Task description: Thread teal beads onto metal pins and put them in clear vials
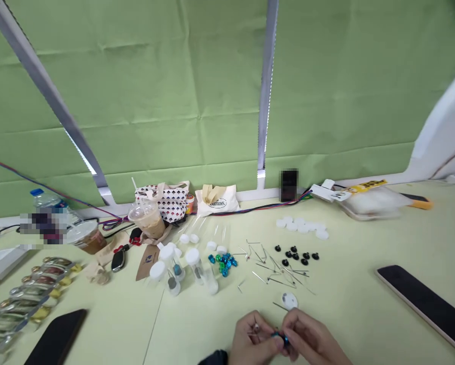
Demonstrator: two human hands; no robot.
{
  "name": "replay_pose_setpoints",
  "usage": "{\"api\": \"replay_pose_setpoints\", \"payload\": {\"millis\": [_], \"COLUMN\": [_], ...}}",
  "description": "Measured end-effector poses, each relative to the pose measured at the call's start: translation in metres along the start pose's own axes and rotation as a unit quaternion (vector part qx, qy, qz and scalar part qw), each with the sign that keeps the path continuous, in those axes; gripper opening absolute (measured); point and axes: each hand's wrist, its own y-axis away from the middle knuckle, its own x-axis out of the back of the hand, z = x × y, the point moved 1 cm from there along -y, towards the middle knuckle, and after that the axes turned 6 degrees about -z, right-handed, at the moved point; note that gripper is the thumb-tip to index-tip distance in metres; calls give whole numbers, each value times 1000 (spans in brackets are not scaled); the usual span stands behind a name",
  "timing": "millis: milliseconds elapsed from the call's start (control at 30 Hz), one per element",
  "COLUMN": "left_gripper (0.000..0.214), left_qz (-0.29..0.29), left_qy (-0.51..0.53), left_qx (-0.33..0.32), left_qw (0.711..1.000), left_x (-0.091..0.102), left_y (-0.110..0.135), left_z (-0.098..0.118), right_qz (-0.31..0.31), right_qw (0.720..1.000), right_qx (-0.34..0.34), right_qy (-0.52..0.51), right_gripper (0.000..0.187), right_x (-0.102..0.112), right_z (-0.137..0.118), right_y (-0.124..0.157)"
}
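One small blue piece [286, 339] sits pinched between the left hand [253, 340] and right hand [311, 337], both narrowed around it. Just beyond the right hand, a white disc [290, 301] lies on the desk [349, 304].

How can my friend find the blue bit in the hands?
On the pale table, find the left hand and right hand meeting near the picture's bottom. The small blue piece is pinched between them; unlike the loose blue and green pieces farther back, it is held.
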Motion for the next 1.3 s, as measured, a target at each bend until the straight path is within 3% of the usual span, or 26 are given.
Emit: {"api": "replay_pose_setpoints", "payload": {"millis": [200, 367, 500, 667, 800, 900, 1067, 1200, 1300], "left_gripper": [30, 22, 21, 20, 22, 24, 24, 24, 25], "left_qz": [-52, -47, -98, -65, -41, -46, -44, -54, -49], "left_qy": [-54, -129, -167, -206, -230, -228, -231, -220, -219], "left_qx": [-37, -79, -84, -143, -184, -196, -200, -196, -188], "left_qw": [996, 987, 977, 966, 955, 953, 951, 954, 956], "left_x": [-19, -20, -17, -6, 7, 12, 15, 15, 13], "left_y": [12, 25, 26, 18, 19, 21, 20, 20, 22], "left_z": [11, 24, 26, 26, 26, 26, 24, 26, 27], "right_qz": [-40, -109, -86, -32, -29, -30, -10, -34, -42], "right_qw": [997, 989, 993, 994, 990, 991, 992, 984, 985], "right_qx": [43, 90, 81, 100, 139, 128, 121, 170, 162], "right_qy": [47, 43, 26, -33, -18, -4, 24, 25, 44], "right_gripper": [31, 33, 37, 35, 35, 36, 38, 39, 35], "right_x": [5, 6, 1, -8, -15, -18, -18, -14, -11], "right_z": [-11, -16, -7, 4, 9, 12, 13, 11, 15], "right_y": [16, 19, 12, 10, 5, -3, -6, -1, -1]}}
